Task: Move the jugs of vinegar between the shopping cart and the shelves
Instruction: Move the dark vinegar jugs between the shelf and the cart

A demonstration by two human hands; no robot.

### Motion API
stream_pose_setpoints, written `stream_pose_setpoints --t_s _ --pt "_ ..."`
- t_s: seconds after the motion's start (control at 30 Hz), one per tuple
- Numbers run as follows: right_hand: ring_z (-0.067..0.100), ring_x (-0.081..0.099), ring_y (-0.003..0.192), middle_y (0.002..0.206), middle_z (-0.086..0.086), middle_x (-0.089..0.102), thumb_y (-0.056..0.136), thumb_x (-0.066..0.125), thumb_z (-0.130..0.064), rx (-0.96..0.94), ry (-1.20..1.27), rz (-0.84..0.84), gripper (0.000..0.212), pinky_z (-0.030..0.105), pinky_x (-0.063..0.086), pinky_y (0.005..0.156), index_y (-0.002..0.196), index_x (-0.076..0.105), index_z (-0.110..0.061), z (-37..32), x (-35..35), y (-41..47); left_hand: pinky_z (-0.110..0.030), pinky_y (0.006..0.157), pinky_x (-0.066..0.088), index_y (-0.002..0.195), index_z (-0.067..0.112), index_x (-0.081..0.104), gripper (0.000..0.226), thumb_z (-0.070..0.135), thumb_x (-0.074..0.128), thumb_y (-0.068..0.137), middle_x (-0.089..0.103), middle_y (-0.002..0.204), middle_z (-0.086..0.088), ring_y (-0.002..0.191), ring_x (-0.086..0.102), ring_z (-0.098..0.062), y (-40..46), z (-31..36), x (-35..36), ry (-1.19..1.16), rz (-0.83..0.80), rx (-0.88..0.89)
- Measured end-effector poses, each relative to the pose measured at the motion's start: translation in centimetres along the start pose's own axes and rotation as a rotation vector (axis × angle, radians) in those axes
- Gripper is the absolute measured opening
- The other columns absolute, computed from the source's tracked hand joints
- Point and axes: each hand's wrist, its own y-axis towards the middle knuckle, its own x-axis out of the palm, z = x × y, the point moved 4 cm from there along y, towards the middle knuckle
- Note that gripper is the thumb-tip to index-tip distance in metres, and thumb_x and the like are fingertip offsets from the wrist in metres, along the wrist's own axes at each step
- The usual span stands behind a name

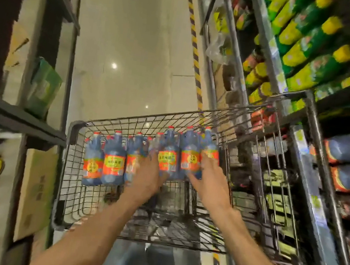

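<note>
Dark jugs of vinegar [151, 160] stand upright in a row at the far end of the wire shopping cart [174, 244] — red caps up. Both hands reach in: left hand [151, 174] and right hand [210, 179] press against jugs, fingers spread — blur hides whether they grip.

Single head-worn wide-angle view, looking forward and steeply down along a store aisle; edges bend and smear with motion blur. Shopping cart [185, 179] fills the lower centre, close in, both forearms entering from the bottom edge; shelves [313, 90] rise on the right, more racking on the left, floor [137, 46] running ahead between them.
</note>
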Motion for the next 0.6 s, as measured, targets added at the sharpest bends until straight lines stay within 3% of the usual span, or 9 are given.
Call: stream_pose_setpoints --t_s 0.1,0.2,0.27,0.37,0.47,0.6 --pt "0.023 0.059 0.121 0.136 -0.004 0.056 0.090 0.072 -0.039 0.072 0.111 -0.086 0.064 0.050 0.053 0.094 0.146 0.040 -0.034 2.2 2.7 1.7 -0.054 0.097 0.049 0.160 0.009 -0.006 0.114 0.041 0.075 0.087 0.047 0.145 -0.022 0.125 0.052 -0.043 2.5 -1.0 2.2 -0.076 -0.012 -0.100" --pt "0.022 0.057 0.125 0.137 -0.004 0.058 0.088 0.075 -0.038 0.133 0.170 -0.103 0.066 0.049 0.051 0.099 0.145 0.044 -0.030 4.4 4.6 2.9 -0.053 0.110 0.038 0.159 0.002 -0.009 0.123 0.048 0.078 0.084 0.039 0.151 -0.025 0.135 0.043 -0.043 4.5 -1.6 4.4 -0.143 -0.059 -0.185" --pt "0.025 0.057 0.124 0.135 -0.001 0.059 0.087 0.077 -0.034 0.140 0.182 -0.086 0.064 0.050 0.050 0.098 0.144 0.048 -0.024 5.5 5.5 3.3 -0.051 0.116 0.032 0.159 0.001 -0.004 0.129 0.059 0.078 0.079 0.031 0.155 -0.024 0.142 0.034 -0.042 5.8 -1.7 5.8 -0.178 -0.077 -0.297" --pt "0.026 0.056 0.127 0.136 -0.001 0.058 0.088 0.075 -0.039 0.180 0.193 -0.088 0.066 0.051 0.049 0.101 0.146 0.048 -0.023 6.7 6.7 3.6 -0.050 0.118 0.025 0.157 -0.004 0.006 0.130 0.075 0.070 0.075 0.025 0.155 -0.028 0.144 0.026 -0.045 7.1 -1.5 7.4 -0.037 -0.080 -0.419" --pt "0.028 0.055 0.128 0.141 0.004 0.057 0.089 0.076 -0.035 0.206 0.212 -0.095 0.071 0.049 0.047 0.103 0.150 0.045 -0.018 7.4 7.7 4.3 -0.046 0.109 0.037 0.147 -0.002 0.027 0.111 0.067 0.076 0.075 0.037 0.145 -0.022 0.134 0.040 -0.040 7.9 -1.7 8.0 -0.066 -0.056 -0.450" --pt "0.031 0.063 0.112 0.126 0.009 0.064 0.089 0.077 -0.032 0.272 0.240 -0.150 0.061 0.039 0.053 0.084 0.141 0.051 -0.015 6.9 8.5 6.3 -0.043 0.097 0.050 0.131 0.008 0.042 0.088 0.054 0.085 0.071 0.055 0.123 -0.011 0.112 0.056 -0.029 8.5 -2.5 6.6 -0.124 -0.095 -0.468"
